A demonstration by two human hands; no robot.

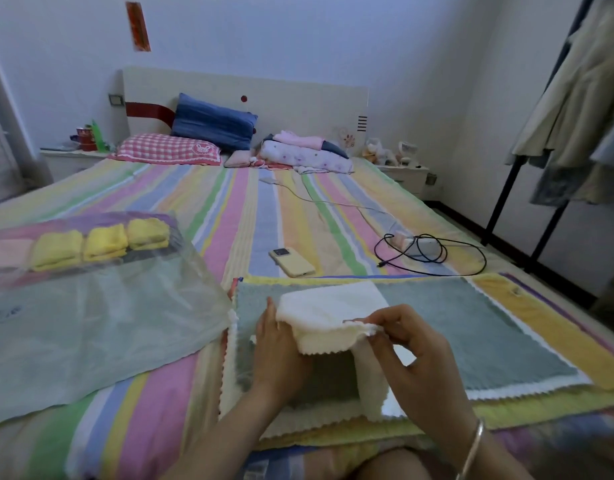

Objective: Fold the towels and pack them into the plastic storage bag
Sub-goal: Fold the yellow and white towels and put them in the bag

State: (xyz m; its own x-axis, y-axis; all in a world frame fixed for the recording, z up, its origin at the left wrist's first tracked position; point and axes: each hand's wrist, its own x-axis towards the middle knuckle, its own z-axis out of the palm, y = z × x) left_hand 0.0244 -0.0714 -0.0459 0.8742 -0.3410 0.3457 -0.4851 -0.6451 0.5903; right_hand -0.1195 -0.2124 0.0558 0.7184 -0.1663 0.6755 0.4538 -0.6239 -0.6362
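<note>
White towel: I am holding the white towel [328, 315] up off the bed, in front of me, over the grey towel [472, 327]. It is partly folded. One thick part is sitting on top and a loose flap is hanging down between my hands.

Left hand: My left hand [281, 351] is pressing flat against the left side of the white towel. The fingers are mostly straight and lying along the cloth. I cannot tell if the thumb is pinching behind it.

Right hand: My right hand [407, 344] is pinching the wavy front edge of the white towel. The fingers are close together, holding the edge tight.

Which way it lies: The towel's long side is running left to right, from one hand to the other. Both hands are touching it, one at each end.

Bag: The plastic storage bag [101, 313] is lying flat on the bed to my left. Its open end is just beside the grey towel. My left hand is the nearer one to it.

Already packed: Three folded yellow towels [104, 242] are sitting in a row at the far end of the bag, with a pink towel [7, 252] next to them.

Next move: I think I am finishing the fold, then the towel needs to be going left into the bag.

Other things: A phone [291, 262] and a black cable [433, 252] are lying farther up the bed, well apart from the towels.
</note>
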